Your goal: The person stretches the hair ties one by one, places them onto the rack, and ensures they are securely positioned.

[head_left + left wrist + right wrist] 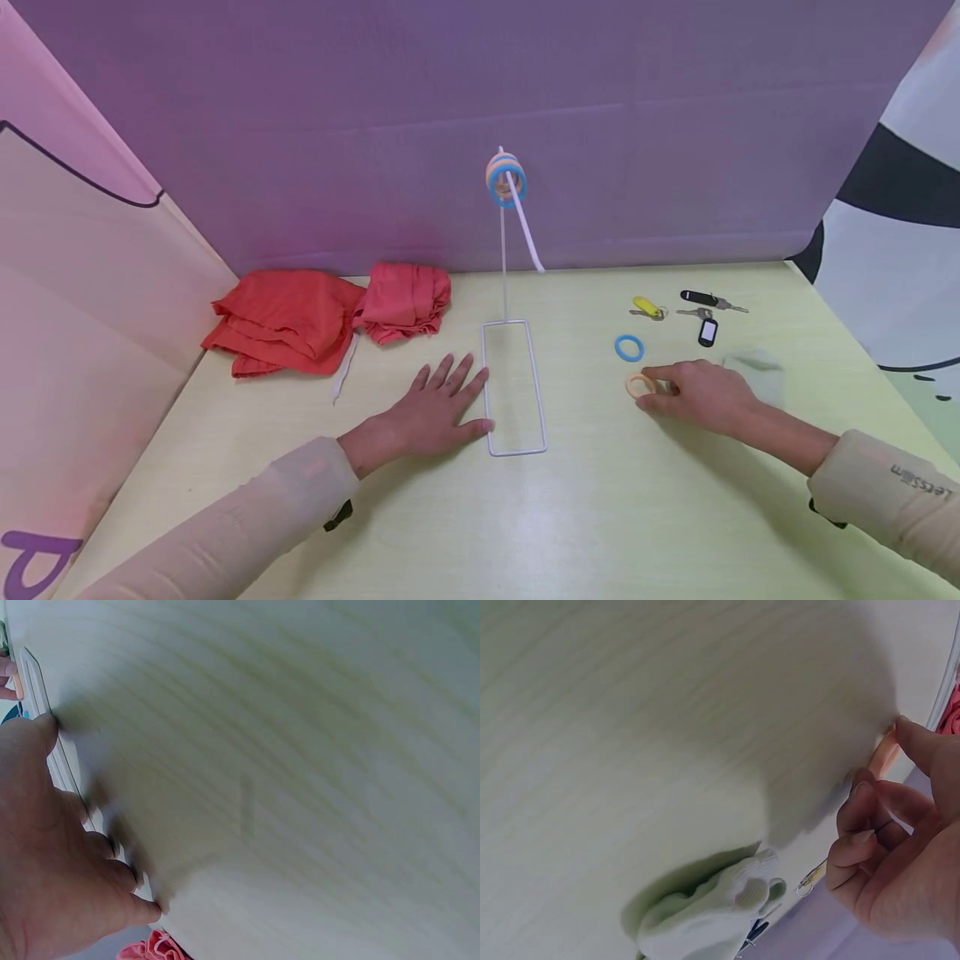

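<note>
A white wire stand has its rectangular base (534, 392) flat on the pale green table (600, 517). Its thin upright rod carries blue and tan rings (506, 179) at the top. My left hand (442, 408) lies flat on the table with fingers spread, thumb against the base's left wire (52, 750). My right hand (690, 392) pinches a tan ring (640, 384) on the table between thumb and fingers; in the right wrist view the ring (885, 750) shows by the curled fingers (862, 817). A loose blue ring (629, 347) lies just beyond it.
Two red cloths (288, 321) (405, 300) lie at the back left, with a white strip (345, 375) by them. Keys with yellow (647, 307) and black (699, 297) (708, 332) tags lie back right. A pale green cloth (757, 367) sits behind my right hand. Purple backdrop behind.
</note>
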